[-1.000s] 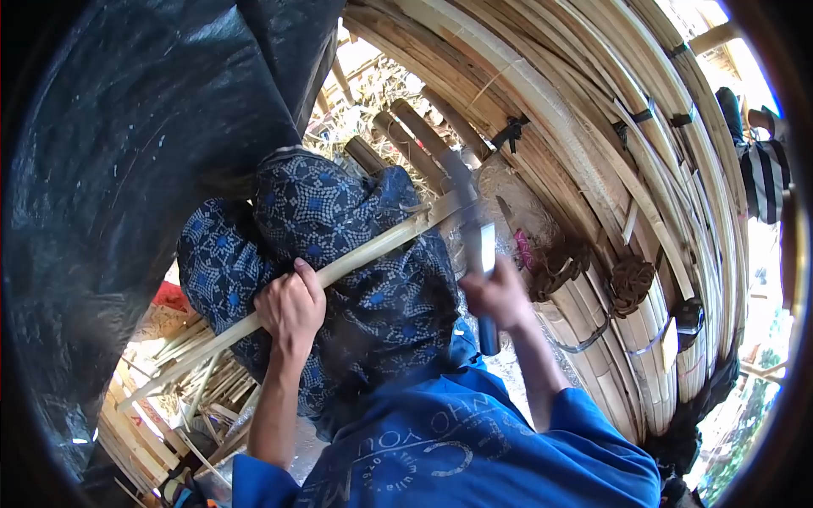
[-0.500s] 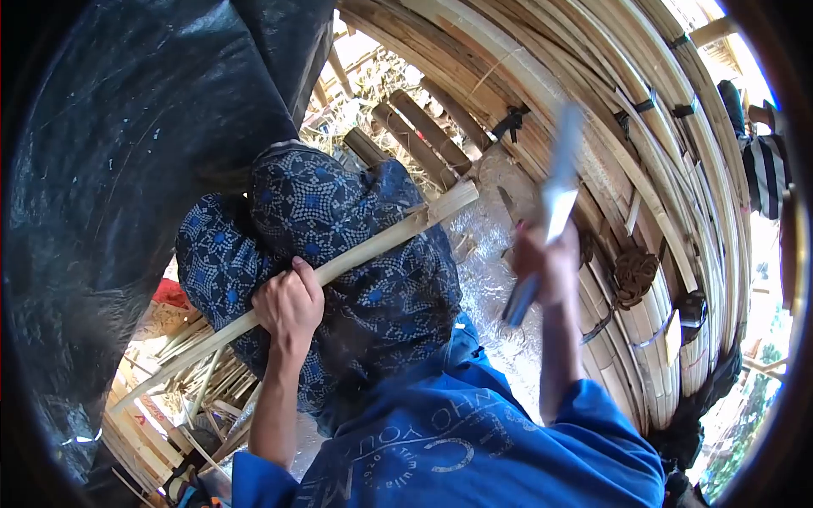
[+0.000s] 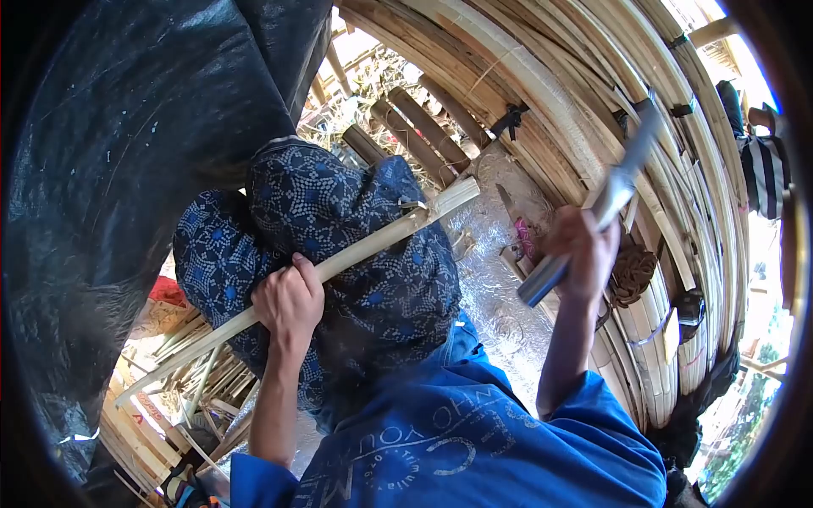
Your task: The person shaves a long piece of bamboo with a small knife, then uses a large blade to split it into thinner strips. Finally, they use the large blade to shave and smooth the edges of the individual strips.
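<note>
My left hand (image 3: 289, 296) is wrapped round a long, pale split bamboo strip (image 3: 364, 254) that slants across my lap. Its upper right end has a split and a raised sliver. Dark blue patterned cloth (image 3: 373, 317) covers my legs under the strip. Off to the right, my right hand (image 3: 583, 252) grips a machete (image 3: 633, 157) by its grey, tube-like handle, the blade pointing up and right, apart from the bamboo. The blade tip is blurred. A small knife with a pink handle (image 3: 524, 238) lies beyond the strip's end, near my right hand.
Tied bundles of bamboo strips (image 3: 559, 93) curve along the right side. Several brown bamboo tubes (image 3: 429, 127) lie ahead. A black tarp (image 3: 144, 169) hangs at left. Loose thin sticks (image 3: 199, 385) are at lower left. The floor (image 3: 495, 296) beside me is shiny.
My right hand has swung rightward with the machete, whose blade now leans further to the right. My left hand and the bamboo strip have hardly moved. The pink handle shows more clearly.
</note>
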`<state>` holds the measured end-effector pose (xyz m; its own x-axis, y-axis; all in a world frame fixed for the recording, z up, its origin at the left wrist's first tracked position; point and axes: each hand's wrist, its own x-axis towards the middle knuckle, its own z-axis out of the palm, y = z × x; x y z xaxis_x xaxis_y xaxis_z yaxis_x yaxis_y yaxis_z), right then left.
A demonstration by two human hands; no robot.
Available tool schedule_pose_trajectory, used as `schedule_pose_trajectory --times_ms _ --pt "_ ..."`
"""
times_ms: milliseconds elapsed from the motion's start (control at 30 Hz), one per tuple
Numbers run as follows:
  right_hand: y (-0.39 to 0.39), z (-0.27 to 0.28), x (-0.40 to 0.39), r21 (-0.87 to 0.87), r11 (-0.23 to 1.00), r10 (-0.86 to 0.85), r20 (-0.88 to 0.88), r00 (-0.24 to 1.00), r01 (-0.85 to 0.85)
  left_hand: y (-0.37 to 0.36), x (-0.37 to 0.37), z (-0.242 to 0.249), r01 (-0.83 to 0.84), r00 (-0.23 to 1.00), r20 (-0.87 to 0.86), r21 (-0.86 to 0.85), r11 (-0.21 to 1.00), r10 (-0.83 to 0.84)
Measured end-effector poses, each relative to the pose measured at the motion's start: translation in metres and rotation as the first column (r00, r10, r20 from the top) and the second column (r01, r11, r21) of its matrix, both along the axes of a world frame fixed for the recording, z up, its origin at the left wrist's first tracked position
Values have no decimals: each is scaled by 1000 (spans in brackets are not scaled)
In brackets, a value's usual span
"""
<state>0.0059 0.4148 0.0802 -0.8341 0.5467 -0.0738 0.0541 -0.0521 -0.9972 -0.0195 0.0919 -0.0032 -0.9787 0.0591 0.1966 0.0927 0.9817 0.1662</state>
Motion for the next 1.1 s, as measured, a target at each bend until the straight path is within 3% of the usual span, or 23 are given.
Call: schedule_pose_trajectory --times_ms 33,100,133,167,200,233,300,333,400,433,500,567,600,633,667,700,800,900,933,967,1000,1033,1100 --pt "2 2 -3 32 983 -175 -108 979 179 0 0 0 -6 1000 5 1 1000 6" --pt "-25 -26 4 144 948 -244 -243 939 283 1 0 1 -17 1000 20 -2 1000 17" --pt "-35 -88 34 684 729 59 -64 996 0 2 -1 2 -23 999 27 -5 1000 23" --pt "-46 -139 57 933 206 212 250 945 -293 2 -1 2 -26 999 19 -1 1000 26" --pt "-68 -125 55 687 584 291 320 902 -432 0 1 -1 -19 1000 15 -6 1000 19" --pt "-88 -100 50 281 831 384 335 860 -480 -3 1 -1 0 1000 8 -16 1000 1" --pt "-59 -53 31 -73 924 354 534 768 -375 -1 3 0 -5 1000 26 -3 1000 5" --pt "-46 -40 27 -28 980 191 433 881 -199 -2 3 0 0 1000 15 0 1000 0" --pt "-18 -17 13 -6 1000 12 57 998 -12 -1 2 -1 9 1000 5 9 1000 -9" --pt "-11 -12 6 -16 992 -123 -80 989 122 -1 2 0 8 1000 -2 7 1000 -8" --pt "-18 -36 3 17 944 -318 -212 924 329 1 2 1 -5 1000 -17 7 1000 6" --pt "-61 -75 23 125 955 -241 -206 948 270 4 0 2 -30 999 15 -10 999 30" --pt "-79 -84 38 249 959 113 117 987 -139 3 2 2 -89 996 7 -16 996 89" --pt "-89 -86 46 224 818 396 451 800 -530 1 2 2 -81 997 8 -21 997 81" --pt "-77 -78 42 114 857 389 495 777 -502 0 2 1 -37 999 -2 -18 999 37" --pt "-57 -61 34 5 884 392 539 746 -468 0 2 0 -1 1000 -9 -13 1000 0" --pt "-8 -26 20 4 1000 29 182 983 -30 0 2 0 -5 1000 -4 0 1000 5" --pt "-3 -33 9 -6 950 -309 -180 934 313 1 3 0 -16 1000 -4 13 1000 16" --pt "-25 -58 15 174 940 -254 -210 944 292 3 3 0 -20 1000 -9 -3 1000 20" --pt "-37 -112 32 411 895 -174 -36 984 174 5 1 1 -27 1000 -16 -18 999 27" --pt "-66 -101 42 297 927 140 290 947 -228 7 1 4 -30 999 -23 -6 1000 30" --pt "-86 -84 48 61 832 439 536 721 -552 6 3 4 -24 999 -25 -10 1000 23" --pt "-57 -65 37 -75 886 427 515 744 -457 3 3 1 -20 1000 -16 -30 999 20"
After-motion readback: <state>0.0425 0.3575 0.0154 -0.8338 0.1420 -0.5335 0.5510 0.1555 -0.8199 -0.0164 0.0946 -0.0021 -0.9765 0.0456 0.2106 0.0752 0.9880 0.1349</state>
